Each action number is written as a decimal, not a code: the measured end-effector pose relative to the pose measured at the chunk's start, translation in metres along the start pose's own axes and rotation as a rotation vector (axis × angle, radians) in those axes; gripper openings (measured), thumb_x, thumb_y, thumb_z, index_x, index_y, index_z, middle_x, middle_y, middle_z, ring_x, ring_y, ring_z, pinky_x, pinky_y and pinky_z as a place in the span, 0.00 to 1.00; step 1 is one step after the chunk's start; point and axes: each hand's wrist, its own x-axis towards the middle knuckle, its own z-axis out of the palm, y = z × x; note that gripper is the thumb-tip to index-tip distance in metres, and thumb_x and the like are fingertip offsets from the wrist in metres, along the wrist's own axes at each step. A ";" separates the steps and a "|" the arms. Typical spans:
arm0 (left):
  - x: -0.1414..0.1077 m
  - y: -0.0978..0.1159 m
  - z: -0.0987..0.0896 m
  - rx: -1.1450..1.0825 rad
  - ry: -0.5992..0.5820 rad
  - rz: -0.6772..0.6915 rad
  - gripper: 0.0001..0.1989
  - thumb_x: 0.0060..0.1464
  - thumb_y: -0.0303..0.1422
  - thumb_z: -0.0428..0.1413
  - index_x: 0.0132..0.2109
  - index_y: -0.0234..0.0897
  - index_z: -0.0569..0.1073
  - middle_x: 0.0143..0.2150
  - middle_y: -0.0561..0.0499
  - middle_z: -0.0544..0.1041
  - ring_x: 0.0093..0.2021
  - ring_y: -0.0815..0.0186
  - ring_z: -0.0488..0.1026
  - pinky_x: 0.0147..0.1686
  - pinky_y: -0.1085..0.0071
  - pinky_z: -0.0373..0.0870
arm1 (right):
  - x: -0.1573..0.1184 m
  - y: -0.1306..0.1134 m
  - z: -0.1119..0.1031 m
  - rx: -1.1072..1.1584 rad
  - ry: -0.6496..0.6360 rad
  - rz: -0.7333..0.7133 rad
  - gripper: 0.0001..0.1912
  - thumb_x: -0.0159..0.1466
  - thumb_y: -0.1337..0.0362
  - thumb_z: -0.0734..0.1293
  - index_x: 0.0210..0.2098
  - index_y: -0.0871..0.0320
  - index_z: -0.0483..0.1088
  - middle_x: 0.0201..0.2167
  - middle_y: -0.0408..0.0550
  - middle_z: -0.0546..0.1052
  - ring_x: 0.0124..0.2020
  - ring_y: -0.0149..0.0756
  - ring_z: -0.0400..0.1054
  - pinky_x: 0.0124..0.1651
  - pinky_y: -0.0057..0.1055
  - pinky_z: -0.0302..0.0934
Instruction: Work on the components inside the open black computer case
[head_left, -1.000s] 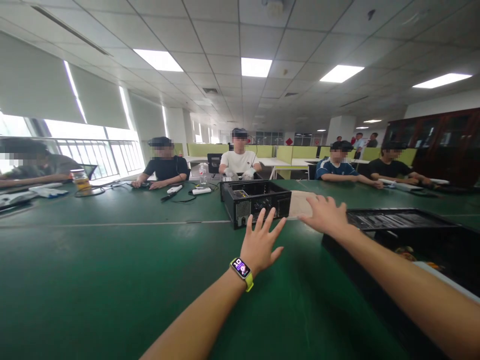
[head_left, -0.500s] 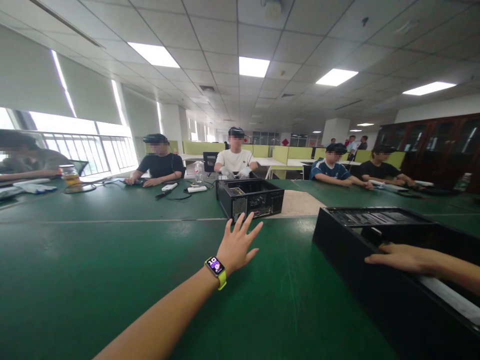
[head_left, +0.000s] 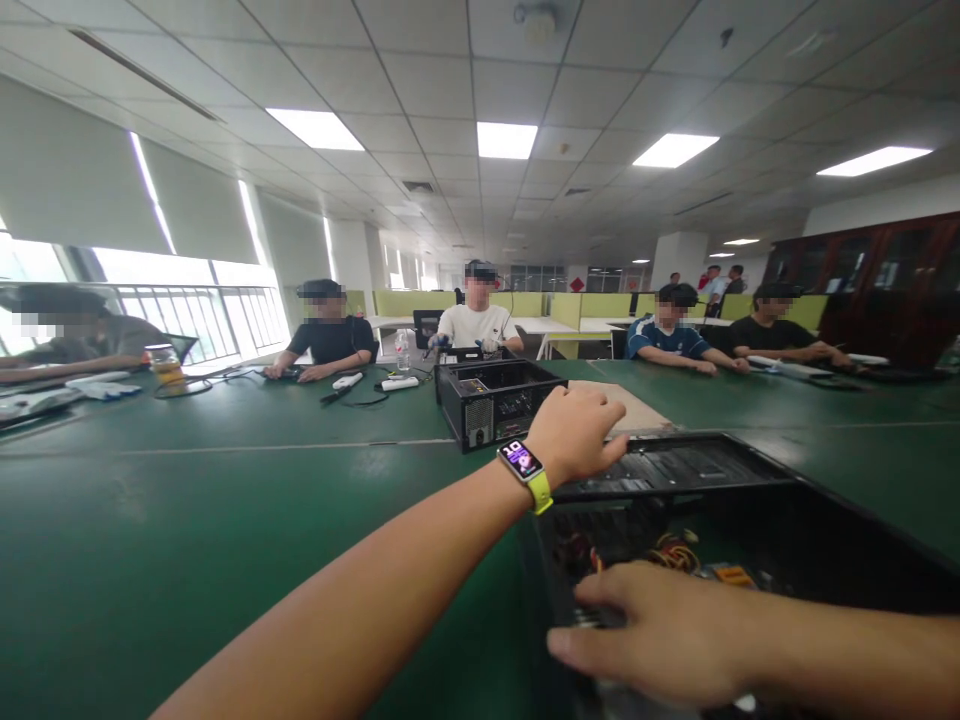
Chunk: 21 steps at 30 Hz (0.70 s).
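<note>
A black computer case (head_left: 757, 485) lies on the green table at my right, its open side up. Bundled coloured wires (head_left: 675, 553) and an orange part (head_left: 733, 575) show inside it. My right hand (head_left: 667, 630) grips the case's near-left edge, thumb over the wall and fingers toward the inside. My left hand (head_left: 574, 435), with a watch (head_left: 521, 460) on its wrist, is over the case's far-left corner. Its thumb stands apart from the loosely bent fingers; whether it touches the case cannot be made out.
Across the green table (head_left: 262, 560), a gloved person (head_left: 480, 325) sits behind a second computer case (head_left: 480, 425). A cardboard sheet (head_left: 637, 405) lies beside that case. Other people sit along the far side, with a bottle (head_left: 403, 352), a jar (head_left: 165, 368) and cables near them.
The near case has moved left and turned, with my right hand on its edge. My left hand has gone right, from over bare table to the case's far corner, and its spread fingers have bent.
</note>
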 end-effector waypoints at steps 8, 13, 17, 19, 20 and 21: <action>-0.018 0.019 0.002 -0.051 -0.130 -0.240 0.21 0.57 0.42 0.42 0.33 0.39 0.76 0.30 0.45 0.76 0.32 0.58 0.73 0.31 0.65 0.67 | 0.032 -0.013 0.016 -0.101 -0.007 -0.248 0.18 0.58 0.54 0.61 0.41 0.58 0.72 0.34 0.49 0.76 0.33 0.38 0.70 0.31 0.30 0.62; -0.050 0.032 0.007 -0.148 -0.416 -0.036 0.16 0.51 0.40 0.49 0.31 0.37 0.78 0.29 0.43 0.77 0.31 0.58 0.74 0.28 0.66 0.68 | 0.037 0.010 0.013 -0.642 -0.340 -0.175 0.20 0.49 0.50 0.68 0.36 0.54 0.76 0.27 0.46 0.75 0.27 0.41 0.69 0.25 0.31 0.58; -0.057 0.038 0.007 -0.238 -0.801 0.099 0.14 0.48 0.38 0.52 0.33 0.35 0.78 0.32 0.42 0.79 0.31 0.58 0.74 0.25 0.68 0.67 | 0.030 0.016 0.008 -0.628 -0.373 -0.179 0.17 0.48 0.52 0.70 0.36 0.50 0.77 0.27 0.41 0.76 0.27 0.38 0.69 0.24 0.29 0.57; -0.057 0.039 0.005 -0.287 -1.013 0.134 0.15 0.48 0.40 0.53 0.33 0.34 0.78 0.30 0.44 0.79 0.28 0.61 0.73 0.24 0.69 0.67 | 0.031 0.017 0.000 -0.562 -0.430 -0.116 0.14 0.46 0.54 0.72 0.32 0.50 0.77 0.27 0.39 0.76 0.26 0.37 0.69 0.24 0.28 0.57; -0.056 0.040 0.005 -0.348 -1.102 0.159 0.16 0.48 0.42 0.54 0.34 0.35 0.78 0.30 0.46 0.79 0.28 0.62 0.73 0.25 0.70 0.67 | 0.032 0.018 -0.004 -0.542 -0.461 -0.091 0.11 0.45 0.55 0.73 0.29 0.51 0.77 0.25 0.39 0.75 0.26 0.36 0.69 0.25 0.28 0.59; -0.056 0.043 0.004 -0.419 -1.172 0.196 0.17 0.46 0.44 0.56 0.37 0.37 0.78 0.32 0.49 0.79 0.28 0.64 0.73 0.26 0.71 0.68 | 0.034 0.020 -0.007 -0.551 -0.458 -0.068 0.09 0.43 0.58 0.74 0.24 0.52 0.76 0.23 0.39 0.74 0.25 0.37 0.69 0.27 0.29 0.60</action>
